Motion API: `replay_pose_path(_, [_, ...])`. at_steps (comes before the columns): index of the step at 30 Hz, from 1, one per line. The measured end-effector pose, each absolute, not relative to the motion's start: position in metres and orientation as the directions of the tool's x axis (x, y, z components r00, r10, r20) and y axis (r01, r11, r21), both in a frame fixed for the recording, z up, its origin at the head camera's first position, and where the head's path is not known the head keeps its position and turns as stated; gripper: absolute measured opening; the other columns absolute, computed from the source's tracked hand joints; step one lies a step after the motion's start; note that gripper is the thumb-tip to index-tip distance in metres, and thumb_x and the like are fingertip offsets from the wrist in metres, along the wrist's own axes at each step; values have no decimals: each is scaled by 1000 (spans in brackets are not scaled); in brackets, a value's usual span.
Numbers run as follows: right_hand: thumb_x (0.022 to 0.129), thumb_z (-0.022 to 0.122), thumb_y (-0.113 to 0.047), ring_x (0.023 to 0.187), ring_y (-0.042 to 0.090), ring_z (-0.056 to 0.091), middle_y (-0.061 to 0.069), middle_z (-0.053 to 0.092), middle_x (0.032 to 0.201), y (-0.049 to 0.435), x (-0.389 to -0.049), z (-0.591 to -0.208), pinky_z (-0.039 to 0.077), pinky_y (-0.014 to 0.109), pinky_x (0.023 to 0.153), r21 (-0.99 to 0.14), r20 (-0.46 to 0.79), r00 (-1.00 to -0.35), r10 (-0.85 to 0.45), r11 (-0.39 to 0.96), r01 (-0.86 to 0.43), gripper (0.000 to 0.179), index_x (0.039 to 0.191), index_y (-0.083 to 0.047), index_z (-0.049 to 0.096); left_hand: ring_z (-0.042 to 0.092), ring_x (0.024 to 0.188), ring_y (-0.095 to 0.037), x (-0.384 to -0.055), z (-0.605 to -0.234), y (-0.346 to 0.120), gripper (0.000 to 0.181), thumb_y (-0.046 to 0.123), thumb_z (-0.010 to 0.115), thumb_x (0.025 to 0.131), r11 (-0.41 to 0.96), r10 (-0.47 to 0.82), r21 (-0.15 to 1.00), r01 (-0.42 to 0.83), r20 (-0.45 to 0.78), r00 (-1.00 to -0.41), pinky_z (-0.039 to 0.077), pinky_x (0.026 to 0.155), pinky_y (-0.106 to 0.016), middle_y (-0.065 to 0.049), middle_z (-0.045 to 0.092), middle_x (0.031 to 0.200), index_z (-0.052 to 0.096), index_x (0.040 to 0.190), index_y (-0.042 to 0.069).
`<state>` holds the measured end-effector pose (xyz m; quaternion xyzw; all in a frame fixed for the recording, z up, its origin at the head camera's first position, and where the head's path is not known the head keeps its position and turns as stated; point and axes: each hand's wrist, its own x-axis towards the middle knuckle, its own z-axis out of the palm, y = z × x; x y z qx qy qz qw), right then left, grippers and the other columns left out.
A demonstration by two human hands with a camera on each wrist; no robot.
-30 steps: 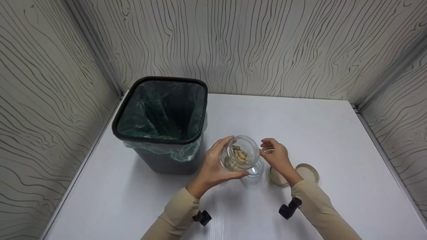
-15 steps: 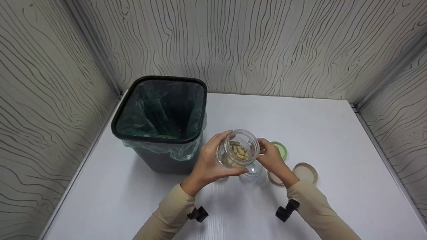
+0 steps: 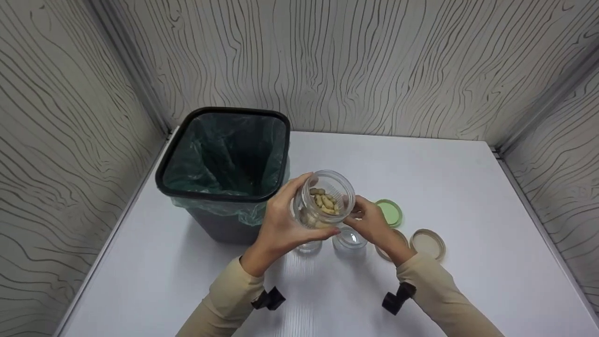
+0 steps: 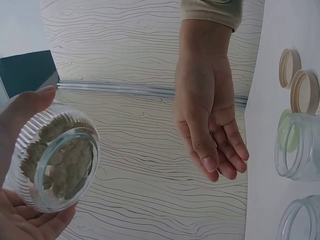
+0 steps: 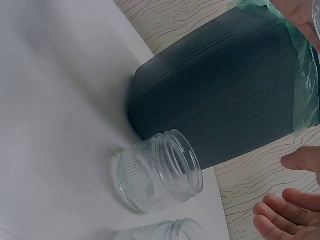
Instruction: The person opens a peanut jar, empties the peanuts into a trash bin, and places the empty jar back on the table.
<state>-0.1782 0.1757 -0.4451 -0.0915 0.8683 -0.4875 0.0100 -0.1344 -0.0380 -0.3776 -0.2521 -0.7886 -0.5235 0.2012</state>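
My left hand (image 3: 281, 222) grips a clear glass jar (image 3: 347, 187), thumb on one side and fingers on the other. Tilted, its mouth faces up toward the head camera, and peanuts (image 3: 326, 203) lie inside. In the left wrist view the jar's ribbed base (image 4: 30, 150) shows. Just right of the jar hovers my right hand (image 3: 374, 224), palm toward it, with loosely bent fingers and nothing in them. A gap between the right hand (image 4: 202, 105) and the jar is visible in the left wrist view. To the left stands a dark bin (image 3: 224, 222) with a green liner (image 3: 196, 164).
Below the hands, two open glass jars stand on the white table: one jar (image 3: 350, 239) near the right hand, another jar (image 3: 309, 246) partly hidden by the left. A green lid (image 3: 390, 213) and two beige lids, one a beige lid (image 3: 428, 244), lie to the right.
The left hand has carried the tilted jar leftward and slightly away, toward the bin. The right hand has followed left, uncovering the green lid. The jars on the table are more visible.
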Motion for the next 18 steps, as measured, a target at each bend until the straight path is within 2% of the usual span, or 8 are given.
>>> replay_pose_path(6, [86,67,-5,100,34,67,25,68,107,173,-175,-441,59,34,89,-854,93,-967,-235,481,-199,39,120,9,58,62,115,-23,-135,-368,-43,92,29,93,56,356,157,708,610,599,-786,54,99,-40,-13,62,128,52,133,0])
replay_pose_path(13, [88,67,-12,98,21,66,22,67,108,168,-170,-436,57,21,88,-880,49,-957,-287,442,-177,35,117,5,60,62,112,-22,-136,-354,-54,92,27,93,56,362,129,710,604,604,-787,56,96,-38,-13,63,127,52,133,-1])
replay_pose_path(18, [88,67,-12,97,22,67,24,68,106,163,-167,-430,54,14,85,-892,62,-943,-327,406,-199,32,114,7,60,62,110,-19,-139,-346,-64,93,30,94,54,350,64,712,608,630,-774,54,96,-34,-10,65,124,53,132,2])
